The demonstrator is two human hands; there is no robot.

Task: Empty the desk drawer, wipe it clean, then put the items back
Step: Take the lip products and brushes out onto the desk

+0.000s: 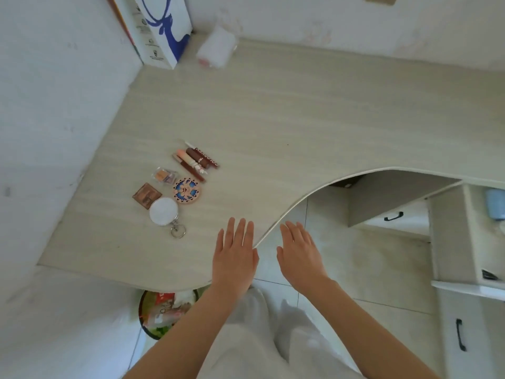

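Both hands flat, fingers spread, empty: left hand over desk edge, right hand just off it. Makeup items lie on desk at 10 o'clock from left hand; drawer at 2 o'clock, under desk.

Bright, soft daylight; blurred, warped edges.

home bedroom: cosmetics on desk

Desk ahead of me. Item cluster at my 11 o'clock: round mirror nearest, square compact at its 10, round patterned compact at its 2, lip pencils and tubes behind those. Tissue pack at 12, against the wall.
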